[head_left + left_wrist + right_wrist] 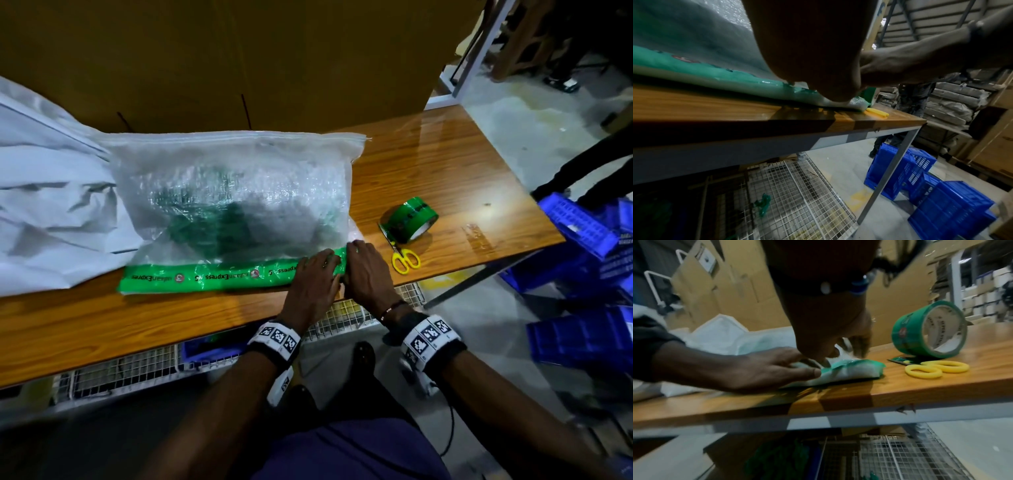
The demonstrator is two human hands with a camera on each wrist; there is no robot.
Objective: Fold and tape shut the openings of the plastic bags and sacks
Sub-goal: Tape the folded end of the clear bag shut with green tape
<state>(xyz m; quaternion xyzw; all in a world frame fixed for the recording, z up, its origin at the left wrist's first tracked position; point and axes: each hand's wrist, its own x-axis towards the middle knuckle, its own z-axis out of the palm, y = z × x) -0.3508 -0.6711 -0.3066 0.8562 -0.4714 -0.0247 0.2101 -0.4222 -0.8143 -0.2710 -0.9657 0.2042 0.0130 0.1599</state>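
Plastic bag (pixel 233 192): lies flat on the wooden surface (pixel 445 164), its near edge along the front of the surface, its far seam toward the cardboard wall (pixel 239 51); dark green contents show through bubble wrap inside.
Done so far: the near opening looks folded over, and a strip of green tape (pixel 205 275) runs along nearly its whole length, from the left corner to the right one.
In hand now: the right-hand corner of the fold; the tape end there appears to be getting pressed and wrapped round the corner.
Left hand (pixel 313 277): lies flat on the tape just left of the corner, fingers nearly straight, pressing down and gripping nothing.
Right hand (pixel 368 270): touches the left one at the corner; in the right wrist view its fingers (pixel 859 344) curl round the bag's white corner, thumb side tucked at the taped edge.
Tools: the tape roll (pixel 411 219) and yellow scissors (pixel 406 258) lie free just right of the bag, so cutting seems finished for this strip.
Left to do: smooth the corner down; then, in my judgement, the white sack (pixel 51 192) lying crumpled to the left, whose opening I cannot see.
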